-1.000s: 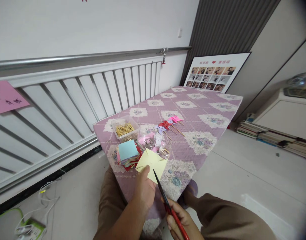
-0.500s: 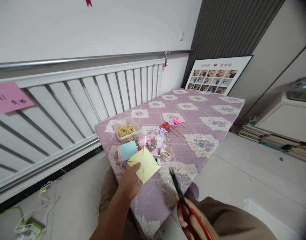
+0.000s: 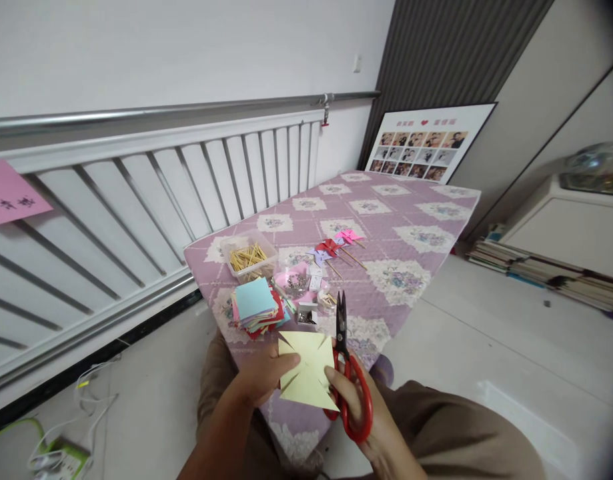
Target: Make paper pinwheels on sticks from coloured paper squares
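Note:
My left hand (image 3: 260,375) pinches a pale yellow paper square (image 3: 310,369) with cuts running in from its corners, held over the near end of the purple quilted table (image 3: 386,200). My right hand (image 3: 357,405) grips red-handled scissors (image 3: 350,373), blades closed and pointing up beside the paper's right edge; its fingertips also touch the paper. Just beyond lie a stack of coloured paper squares (image 3: 256,305), a clear tub of wooden sticks (image 3: 249,257), a small dish of pins (image 3: 296,283) and several finished pinwheels (image 3: 336,245).
A white slatted radiator cover (image 3: 136,193) runs along the left with a pink note (image 3: 11,193) stuck on it. A framed photo collage (image 3: 426,143) leans at the table's far end. Books (image 3: 536,273) are stacked on the floor right. Cables and a green device (image 3: 61,453) lie bottom left.
The scissors swung from the paper out to the right, then came back upright beside it. My left hand drew the yellow paper nearer, off the stack.

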Tool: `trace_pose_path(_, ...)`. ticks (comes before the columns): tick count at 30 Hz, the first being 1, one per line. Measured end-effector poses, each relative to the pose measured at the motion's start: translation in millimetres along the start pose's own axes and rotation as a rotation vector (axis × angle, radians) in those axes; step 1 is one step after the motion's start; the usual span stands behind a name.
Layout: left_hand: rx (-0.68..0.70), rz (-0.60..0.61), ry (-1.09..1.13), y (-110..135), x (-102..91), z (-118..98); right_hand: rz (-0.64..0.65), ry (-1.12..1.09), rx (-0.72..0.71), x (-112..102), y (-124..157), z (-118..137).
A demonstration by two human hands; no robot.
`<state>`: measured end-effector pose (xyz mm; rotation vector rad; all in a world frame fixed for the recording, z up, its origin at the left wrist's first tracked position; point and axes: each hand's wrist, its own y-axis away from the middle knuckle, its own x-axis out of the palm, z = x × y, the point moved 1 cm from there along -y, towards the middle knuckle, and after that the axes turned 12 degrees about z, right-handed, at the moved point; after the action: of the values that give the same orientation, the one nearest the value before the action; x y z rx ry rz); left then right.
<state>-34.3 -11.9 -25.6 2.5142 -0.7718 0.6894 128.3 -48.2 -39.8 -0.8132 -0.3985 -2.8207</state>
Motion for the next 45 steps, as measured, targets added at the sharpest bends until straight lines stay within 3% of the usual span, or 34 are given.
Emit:
trace_pose_path(3, 0.041, 0.027, 0.06, -2.1, 0.1, 1.0, -0.051, 0.038, -0.022, 7.3, 1.8, 1.6)
trace_pose_path(9, 0.209, 0.115, 0.381, -0.2, 14.1, 11.4, -0.196, 0.007, -0.129, 10.1, 1.4, 6.5)
trace_pose_path(15, 0.247, -0.025, 0.538, -6.2, 28.6, 55.4, -0.215, -0.076, -0.257, 12.8, -1.4, 0.7)
trace_pose_path(18, 0.27, -0.107, 0.676, -11.2, 34.0, 58.8, -0.229, -0.074, -0.268, 12.4, -2.1, -3.8)
trace_pose_path(21, 0.312, -0.101, 0.757, -12.4, 35.6, 51.4, -0.274, -0.077, -0.271, 11.1, -2.0, -4.9)
trace_pose_path(28, 0.349, -0.022, 0.721, -8.9, 44.2, 53.6, -0.289, -0.038, -0.303, 11.5, 1.7, -1.3)
trace_pose_path(32, 0.315, -0.111, 0.601, -13.1, 50.1, 53.1, -0.267, -0.013, -0.273, 10.4, 3.8, -3.8)
trace_pose_path(38, 0.262, -0.266, 0.527, -18.3, 44.4, 43.7, -0.273, 0.086, -0.234, 6.2, 3.7, -7.8)
trace_pose_path(45, 0.304, -0.349, 0.496, -18.7, 39.3, 28.4, -0.232, 0.121, -0.206, -4.3, 3.7, -16.7)
